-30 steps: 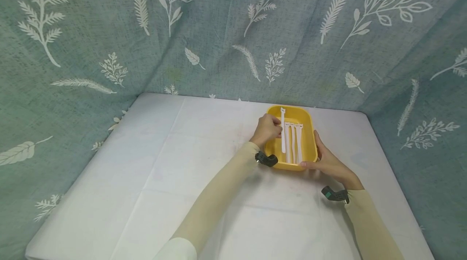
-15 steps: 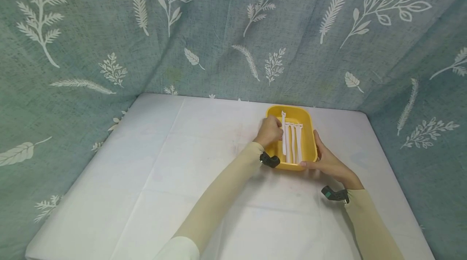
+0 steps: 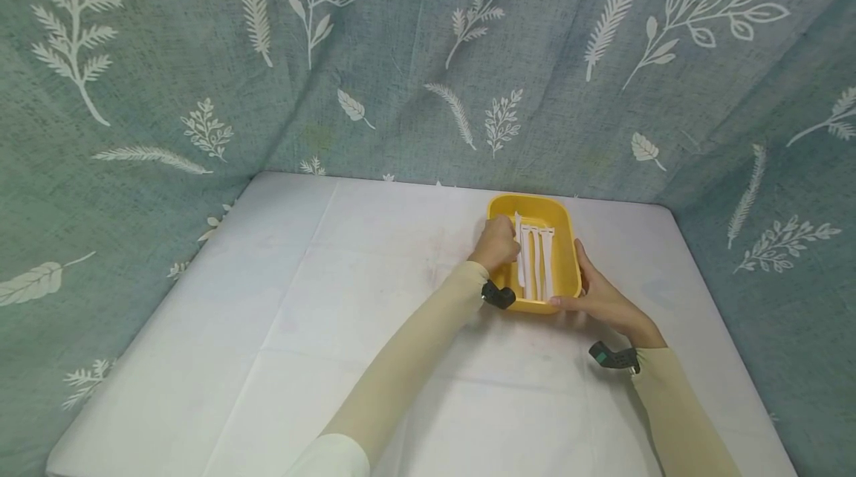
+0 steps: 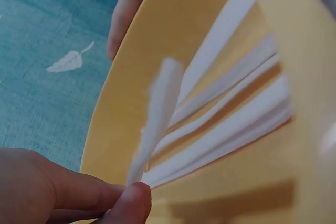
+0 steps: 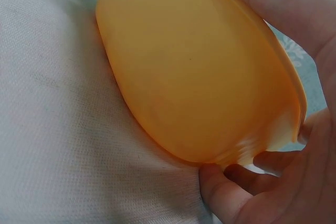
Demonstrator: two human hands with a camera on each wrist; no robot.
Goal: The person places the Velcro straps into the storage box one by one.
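A yellow plastic tray (image 3: 567, 261) stands near the far edge of the table. Inside it, several white cable straps (image 3: 548, 265) with slotted heads lie side by side, lengthwise. My left hand (image 3: 495, 243) reaches over the tray's left side and pinches one more white strap (image 4: 163, 95) between thumb and finger, left of the others. In the left wrist view that strap's free end sticks up above the row. At the near right corner my right hand (image 3: 611, 306) grips the tray, thumb on the rim and fingers (image 5: 223, 190) curled under the outer wall.
A white cloth (image 3: 374, 313) covers the table. Behind and at both sides hangs a blue-green curtain (image 3: 401, 53) with white leaf prints, close to the tray's far end. Each wrist carries a dark camera band (image 3: 498, 294).
My left hand has moved slightly right and nearer, lowering its strap into the tray beside the others. The right hand and the tray have stayed put.
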